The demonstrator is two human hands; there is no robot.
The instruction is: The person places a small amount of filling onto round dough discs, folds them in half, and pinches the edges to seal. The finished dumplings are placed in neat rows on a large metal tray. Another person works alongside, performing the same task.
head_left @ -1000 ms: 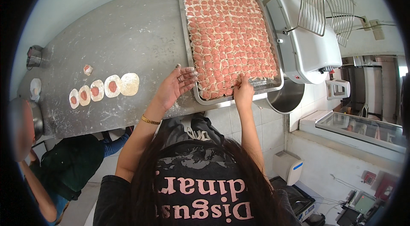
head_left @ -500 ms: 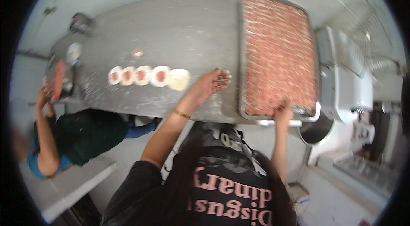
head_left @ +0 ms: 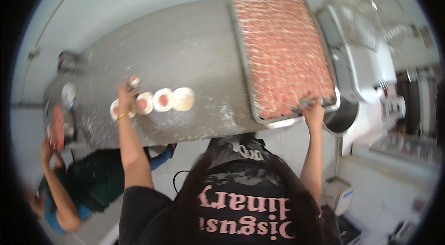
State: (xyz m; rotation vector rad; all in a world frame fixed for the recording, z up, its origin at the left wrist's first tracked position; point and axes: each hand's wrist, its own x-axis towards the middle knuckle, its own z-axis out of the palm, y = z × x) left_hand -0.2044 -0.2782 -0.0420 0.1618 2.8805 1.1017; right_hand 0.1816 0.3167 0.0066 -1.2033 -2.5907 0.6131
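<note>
My left hand (head_left: 126, 98) is stretched out over a row of several round wrappers, its fingers apart beside a small open-topped dumpling (head_left: 134, 81). Blur hides whether the fingertips touch it. Pink filling lies on the wrappers, such as this filled wrapper (head_left: 163, 100); the plain wrapper (head_left: 183, 99) at the right end is bare. At the near right corner of a large metal tray (head_left: 244, 71), my right hand (head_left: 314, 110) has its fingers bent together by the dumplings (head_left: 282, 50) packed there in tight rows. What those fingers hold, if anything, cannot be made out.
A co-worker's hand (head_left: 47, 150) is at a metal bowl (head_left: 68, 127) of pink filling on the left. Beyond it are a white dish (head_left: 68, 93) and a dark object (head_left: 69, 62) on the floured metal table (head_left: 194, 46). A white machine (head_left: 359, 59) stands right of the tray.
My left hand has moved left from the middle of the table to the lone dumpling, covering part of the wrapper row. My right hand stays at the tray's corner. The view has tilted.
</note>
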